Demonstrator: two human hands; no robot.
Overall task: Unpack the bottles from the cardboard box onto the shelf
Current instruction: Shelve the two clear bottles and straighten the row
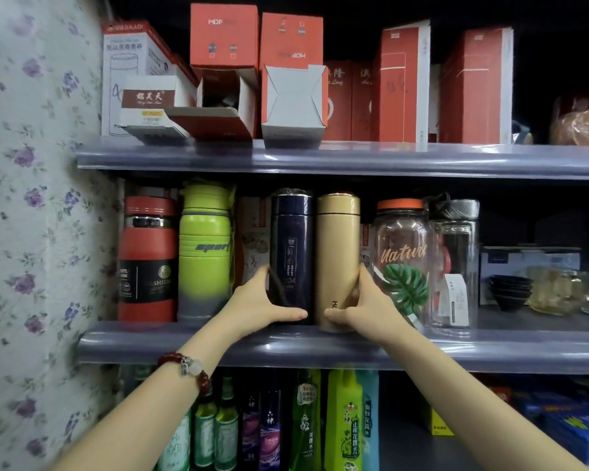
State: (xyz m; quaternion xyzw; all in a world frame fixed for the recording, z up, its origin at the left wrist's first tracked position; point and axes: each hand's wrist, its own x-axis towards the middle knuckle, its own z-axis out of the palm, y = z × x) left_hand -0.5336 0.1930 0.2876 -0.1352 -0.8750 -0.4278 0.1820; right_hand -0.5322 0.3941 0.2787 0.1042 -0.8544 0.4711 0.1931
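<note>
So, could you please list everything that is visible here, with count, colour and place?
dark blue flask: 1, navy, middle shelf, centre, upright
gold flask: 1, gold, middle shelf, right beside the dark blue flask
red bottle: 1, red and black, middle shelf, far left
green sport bottle: 1, lime green, beside the red bottle
clear jars: 2, glass, right of the gold flask
red boxes: several, red and white, top shelf
green and purple bottles: many, bottom shelf
floral curtain: 1, white with purple flowers, left
left hand: grips the dark blue flask low down
right hand: grips the gold flask low down
</note>
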